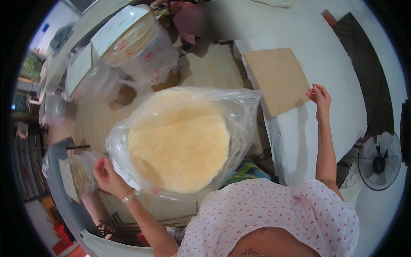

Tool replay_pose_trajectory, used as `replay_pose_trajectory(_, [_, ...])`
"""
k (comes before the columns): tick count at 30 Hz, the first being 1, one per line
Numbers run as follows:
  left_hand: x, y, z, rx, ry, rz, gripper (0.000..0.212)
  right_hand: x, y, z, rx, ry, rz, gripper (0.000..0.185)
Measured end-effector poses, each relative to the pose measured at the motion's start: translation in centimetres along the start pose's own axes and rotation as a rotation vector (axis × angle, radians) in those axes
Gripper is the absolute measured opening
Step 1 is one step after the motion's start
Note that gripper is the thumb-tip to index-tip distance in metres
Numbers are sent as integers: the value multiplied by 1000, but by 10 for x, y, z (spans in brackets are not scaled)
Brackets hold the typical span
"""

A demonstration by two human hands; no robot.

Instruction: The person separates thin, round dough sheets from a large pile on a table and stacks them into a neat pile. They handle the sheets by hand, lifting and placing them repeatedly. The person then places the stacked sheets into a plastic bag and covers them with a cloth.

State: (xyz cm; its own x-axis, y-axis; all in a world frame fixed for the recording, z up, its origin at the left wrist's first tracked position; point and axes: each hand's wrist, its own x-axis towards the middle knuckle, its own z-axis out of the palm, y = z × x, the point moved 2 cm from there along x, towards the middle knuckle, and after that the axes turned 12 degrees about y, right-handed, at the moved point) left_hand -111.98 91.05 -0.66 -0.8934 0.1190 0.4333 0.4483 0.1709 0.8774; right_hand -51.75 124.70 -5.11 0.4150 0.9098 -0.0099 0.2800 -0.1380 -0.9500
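Before me lies a stack of thin, round, pale yellow sheets (179, 144), perhaps flatbread or pancakes, inside a large clear plastic bag (239, 106). The bag's loose mouth spreads toward the upper right. My left hand (108, 180) is raised by the bag's left edge, fingers loosely curled and nothing visible in them; a bracelet circles the wrist. Over the white-covered table to the right, my right hand (320, 98) hovers beside the corner of a flat brown board (277, 80). Its fingertips are bent close together, and whether they pinch something small is unclear.
Bagged stacks topped with white boards (120, 27) stand at the upper left, and a smaller bagged bundle (75, 175) sits left of my left hand. Another person (183, 19) is at the top. An electric fan (379, 162) stands at the far right.
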Motion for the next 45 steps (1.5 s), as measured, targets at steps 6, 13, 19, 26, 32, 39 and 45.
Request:
replay_pose_trajectory(6, [-180, 134, 98, -439, -1348, -618, 29, 113, 164, -31, -747, 188, -306, 69])
replay_pose_trajectory(13, [-369, 9, 252, -34, -1437, -979, 89, 103, 176, 21, -887, -173, -275, 63])
replay_pose_trajectory(19, [-421, -6, 297, 287, -1080, -833, 63, 98, 190, 8, -1089, -129, -198, 70])
replay_pose_trajectory(26, [-301, 93, 234, -259, -765, -805, 39, 45, 115, -1, -8, -598, 514, 57])
replay_pose_trajectory(32, [-190, 81, 97, -535, -843, -464, 32, -103, 35, 33, 443, -503, 619, 43])
replay_pose_trajectory(39, [-58, 46, -87, -478, -804, -747, 28, -266, -72, 123, 353, -769, 330, 47])
replay_pose_trajectory(45, [-33, -52, -156, -252, -701, -737, 25, -347, -60, 176, 231, -801, 286, 42])
